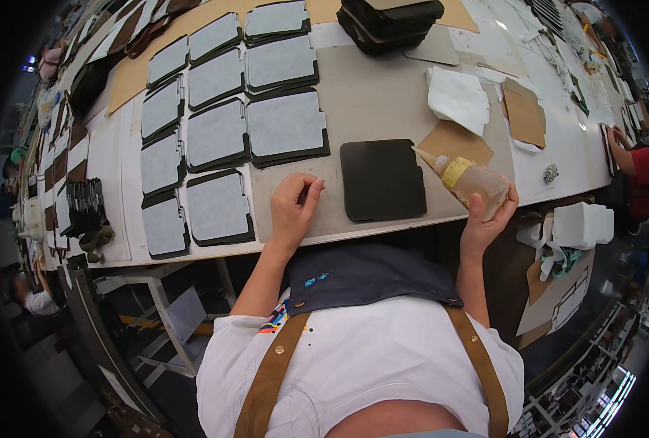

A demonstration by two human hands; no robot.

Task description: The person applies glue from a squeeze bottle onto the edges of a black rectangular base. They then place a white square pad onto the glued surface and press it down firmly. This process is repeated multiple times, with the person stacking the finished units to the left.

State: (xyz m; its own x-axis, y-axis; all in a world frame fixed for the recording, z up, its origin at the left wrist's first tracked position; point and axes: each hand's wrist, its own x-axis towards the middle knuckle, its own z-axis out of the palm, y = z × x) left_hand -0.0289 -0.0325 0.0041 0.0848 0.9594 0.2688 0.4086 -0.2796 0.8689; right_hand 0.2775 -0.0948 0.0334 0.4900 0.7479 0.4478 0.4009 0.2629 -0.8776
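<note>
My right hand (pixel 491 223) is wrapped round a squeeze bottle (pixel 479 188) with a yellow band and a long pointed nozzle. The bottle lies tilted, its tip close to the upper right corner of a flat black panel (pixel 383 182); whether the tip touches is too small to tell. That panel rests on the grey-beige work surface (pixel 353 95) in front of me. To its left, my left hand (pixel 295 208) is closed, fingers curled in and thumb against them, with nothing showing in it. Left of that hand, black panels faced with light grey sheets (pixel 286 124) lie in rows.
A tall stack of black pieces (pixel 390 25) stands at the far side. White sheets (pixel 457 98) and brown card (pixel 523 113) lie to the right. White foam-like pieces (pixel 581 225) sit below the table's right edge. A person in red (pixel 647 182) works at far right.
</note>
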